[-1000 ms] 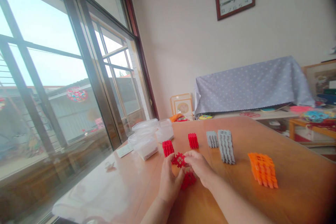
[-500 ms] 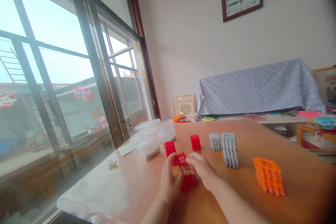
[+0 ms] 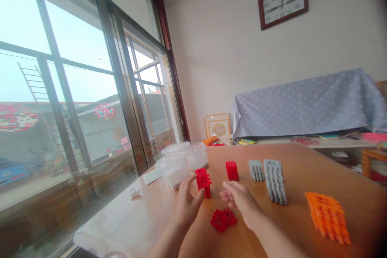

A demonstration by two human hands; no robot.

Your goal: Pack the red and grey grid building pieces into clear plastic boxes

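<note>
My left hand [image 3: 186, 203] is at the left of a red stack of notched plastic building pieces [image 3: 205, 190], thumb and forefinger on a red window-patterned building piece [image 3: 203, 180] at its near face. The stack partly blends with this piece. My right hand [image 3: 241, 201] is apart from it to the right, fingers curled together with nothing visible in them. Loose red building pieces [image 3: 223, 219] lie flat on the table between my forearms. A second red stack [image 3: 232, 171] stands farther back.
On the wooden table [image 3: 290, 234] stand a short grey stack [image 3: 256, 170], a taller grey stack [image 3: 274, 181] and a leaning orange stack [image 3: 328, 217] at right. Clear plastic containers [image 3: 175, 173] sit at back left beside the window. A crumpled scrap [image 3: 135, 193] lies at left.
The red window-patterned piece, between both hands before, is now at the near red stack with my left hand. My right hand has let go and moved right. The view has shifted slightly.
</note>
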